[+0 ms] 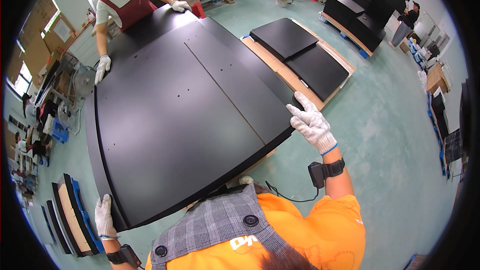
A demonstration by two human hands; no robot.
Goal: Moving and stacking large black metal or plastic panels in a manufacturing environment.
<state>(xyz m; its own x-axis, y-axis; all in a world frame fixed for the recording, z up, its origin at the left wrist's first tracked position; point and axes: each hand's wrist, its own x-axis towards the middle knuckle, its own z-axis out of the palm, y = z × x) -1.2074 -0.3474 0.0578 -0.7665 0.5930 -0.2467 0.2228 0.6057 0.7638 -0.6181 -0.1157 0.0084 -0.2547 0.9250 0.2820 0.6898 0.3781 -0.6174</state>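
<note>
Panel (170, 135) lies between you and the co-worker (131, 9), atop a lower panel (96, 155). Looks stiff, likely heavy, its smooth face probably slippery and easily scratched — best held by edges, near corners. Your right hand (312, 124), fingers spread, is at the right corner; left hand (104, 217) at the near left — can't tell if it pinches. Loaded pallet (274, 66) just beside, right; fan (84, 80) beyond, left.
</note>
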